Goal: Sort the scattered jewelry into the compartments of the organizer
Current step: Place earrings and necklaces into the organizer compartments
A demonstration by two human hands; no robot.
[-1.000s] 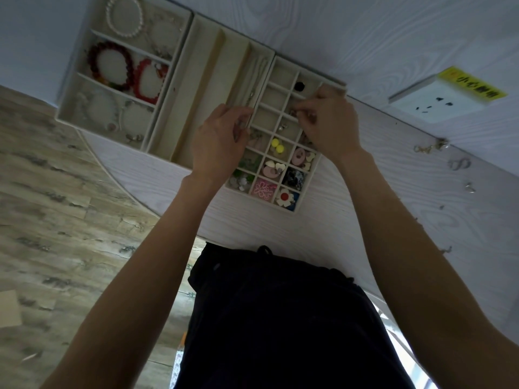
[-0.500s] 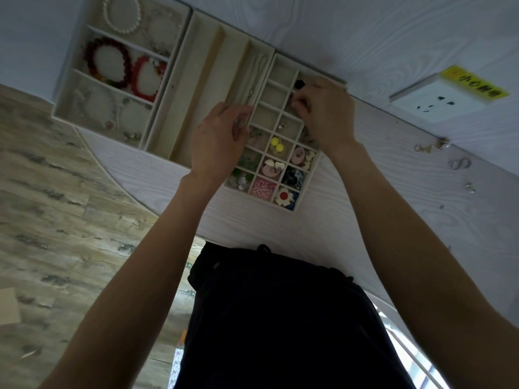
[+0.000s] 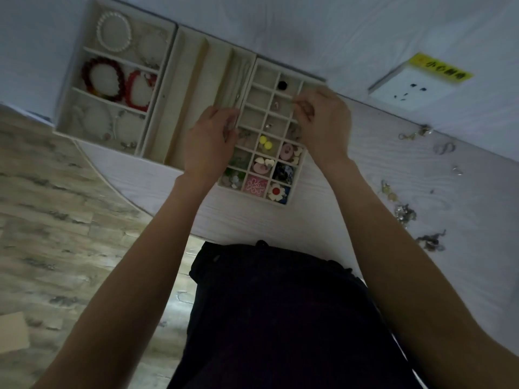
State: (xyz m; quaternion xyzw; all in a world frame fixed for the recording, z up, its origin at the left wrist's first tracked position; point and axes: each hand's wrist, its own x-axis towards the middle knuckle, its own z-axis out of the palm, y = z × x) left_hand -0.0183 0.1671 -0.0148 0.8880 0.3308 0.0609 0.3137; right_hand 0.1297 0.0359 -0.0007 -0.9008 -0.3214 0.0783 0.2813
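A: What is hidden or hard to make out?

B: Part of the grid tray is covered by both hands. The left hand is laid over the tray's left edge with its fingers curled inward; whether anything is held there cannot be told. The right hand is held over the tray's right column, with finger and thumb brought together as if on something small, but the piece itself cannot be made out. The loose jewelry on the table is seen only as small blurred glints, well apart from the trays.

A: And how are the trays laid?

B: Three trays are set side by side, touching. The long axis of the grid tray is seen running from the near table edge up toward the wall, tilted slightly right. The middle tray, with long slots, is lined up the same way. Bracelets are seen in the left tray. Flower and heart pieces are seen in the grid tray's near cells.
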